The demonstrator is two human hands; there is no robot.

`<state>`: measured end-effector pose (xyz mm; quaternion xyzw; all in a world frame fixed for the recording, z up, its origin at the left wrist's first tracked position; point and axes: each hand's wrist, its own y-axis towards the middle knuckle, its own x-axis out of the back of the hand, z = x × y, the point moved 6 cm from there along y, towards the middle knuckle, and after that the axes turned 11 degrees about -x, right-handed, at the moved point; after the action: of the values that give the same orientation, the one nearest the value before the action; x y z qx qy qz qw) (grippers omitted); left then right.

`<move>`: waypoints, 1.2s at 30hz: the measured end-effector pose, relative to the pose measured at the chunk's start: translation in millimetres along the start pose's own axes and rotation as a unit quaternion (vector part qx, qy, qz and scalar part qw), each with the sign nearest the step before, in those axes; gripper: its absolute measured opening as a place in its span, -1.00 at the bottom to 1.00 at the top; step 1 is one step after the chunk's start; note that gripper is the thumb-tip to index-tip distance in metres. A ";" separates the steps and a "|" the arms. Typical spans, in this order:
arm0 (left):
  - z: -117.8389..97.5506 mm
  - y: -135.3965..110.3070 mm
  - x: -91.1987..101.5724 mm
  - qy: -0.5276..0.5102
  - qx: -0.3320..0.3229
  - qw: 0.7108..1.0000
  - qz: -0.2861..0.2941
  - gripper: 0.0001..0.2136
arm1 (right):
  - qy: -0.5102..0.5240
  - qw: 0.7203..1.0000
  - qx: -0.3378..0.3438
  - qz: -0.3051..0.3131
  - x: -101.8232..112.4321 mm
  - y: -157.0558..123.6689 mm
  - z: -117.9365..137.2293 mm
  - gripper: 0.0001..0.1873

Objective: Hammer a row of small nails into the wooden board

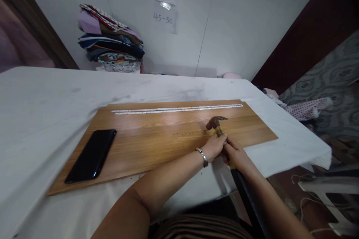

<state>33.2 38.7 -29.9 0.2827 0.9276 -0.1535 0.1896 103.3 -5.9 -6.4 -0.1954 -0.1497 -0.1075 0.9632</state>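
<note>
A claw hammer (214, 122) with a rusty head and a yellow and black handle is held over a wooden board (148, 142). My right hand (235, 154) is closed around its handle. Just below the head, my left hand (213, 147), with a silver bracelet at the wrist, is closed against the same handle, its fingers partly hidden. Left of the hammer head, a row of small dark nails or marks (190, 133) runs across the board. Two white measuring strips (179, 109) lie along the board's far side.
A black phone (91, 156) lies on the board's left end. The board rests on a white-covered table (42, 97). Folded clothes (112, 41) are stacked at the back left, against a wall with paper notes (165, 18). A white plastic stool (325, 198) stands lower right.
</note>
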 end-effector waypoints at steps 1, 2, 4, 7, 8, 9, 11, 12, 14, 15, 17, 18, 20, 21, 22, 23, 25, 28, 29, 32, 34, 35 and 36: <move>0.1 -0.1 0.1 0.001 0.002 1.000 -0.001 -0.79 | -0.002 1.000 0.000 0.000 -0.1 0.2 -0.3 -0.65; 0.4 -0.4 -0.2 0.001 0.006 1.000 0.001 -0.80 | -0.005 1.000 0.000 -0.001 0.0 0.5 -0.5 -0.66; 0.3 -1.0 -0.9 0.004 0.010 1.000 0.005 -0.83 | -0.012 1.000 0.003 -0.008 0.7 0.6 0.0 -0.70; -2.1 -1.7 -0.8 0.011 -0.002 1.000 0.001 -0.83 | -0.014 1.000 0.003 -0.011 1.2 -0.2 1.1 -0.70; -2.8 -1.9 -0.7 0.011 -0.005 1.000 -0.001 -0.83 | -0.012 1.000 0.001 -0.010 1.1 -0.5 1.3 -0.70; -3.1 -2.1 -0.8 0.010 -0.005 1.000 -0.002 -0.82 | -0.012 1.000 0.000 -0.009 0.8 -0.7 1.5 -0.69; -2.8 -2.4 -1.5 0.005 0.004 1.000 0.001 -0.83 | -0.013 1.000 0.000 -0.008 0.1 -1.0 2.1 -0.68; -2.4 -2.6 -1.8 0.003 0.010 1.000 0.002 -0.83 | -0.015 1.000 0.001 -0.008 -0.2 -1.0 2.5 -0.68; -2.1 -2.8 -2.0 0.003 0.018 1.000 0.001 -0.83 | -0.015 1.000 0.001 -0.010 -0.5 -1.0 2.7 -0.68; -2.2 -2.9 -1.8 0.004 0.018 1.000 -0.002 -0.83 | -0.015 1.000 0.000 -0.011 -0.4 -1.0 2.4 -0.67; -3.0 -3.3 -2.0 0.005 0.015 1.000 -0.004 -0.83 | -0.013 1.000 -0.002 -0.014 0.1 -0.7 1.4 -0.65; -3.3 -3.5 -2.3 0.005 0.013 1.000 -0.003 -0.83 | -0.012 1.000 -0.002 -0.014 0.2 -0.5 1.0 -0.64; -3.9 -4.0 -2.7 0.004 0.010 1.000 -0.002 -0.84 | -0.014 1.000 0.002 -0.013 0.3 -0.2 0.7 -0.64; -4.3 -4.2 -2.7 0.004 0.008 1.000 -0.004 -0.85 | -0.018 1.000 0.004 -0.012 0.1 -0.2 1.0 -0.64; -4.7 -4.4 -2.7 0.004 0.008 1.000 -0.005 -0.85 | -0.023 1.000 0.007 -0.012 0.0 -0.3 1.4 -0.65; -5.1 -4.4 -2.5 0.005 0.008 1.000 -0.007 -0.85 | -0.028 0.999 0.009 -0.015 0.1 -0.5 1.9 -0.66; -5.6 -4.3 -2.1 0.009 0.008 1.000 -0.008 -0.85 | -0.033 0.999 0.011 -0.020 0.4 -0.9 2.7 -0.66; -5.4 -3.6 -0.6 0.016 0.004 1.000 -0.013 -0.84 | -0.028 0.999 0.013 -0.023 0.9 -1.2 3.0 -0.65; -5.1 -3.2 0.1 0.017 0.002 1.000 -0.017 -0.83 | -0.025 0.999 0.013 -0.020 0.7 -1.0 2.7 -0.66; -3.7 -2.8 1.1 0.016 0.002 1.000 -0.020 -0.82 | -0.015 1.000 0.002 -0.006 -0.4 -0.6 0.7 -0.68; -3.2 -3.1 0.0 0.016 0.006 1.000 -0.011 -0.82 | -0.012 1.000 -0.006 -0.002 -0.9 -0.8 0.0 -0.69; -3.3 -3.4 -0.8 0.016 0.007 1.000 -0.007 -0.82 | -0.011 1.000 -0.006 -0.002 -1.0 -0.9 0.2 -0.69; -3.5 -3.6 -1.4 0.016 0.007 1.000 -0.003 -0.82 | -0.010 1.000 -0.004 -0.004 -0.9 -1.0 0.7 -0.69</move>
<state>31.2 36.6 -25.5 0.2839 0.9303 -0.1563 0.1719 102.0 -6.4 -5.7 -0.1997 -0.1594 -0.1097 0.9606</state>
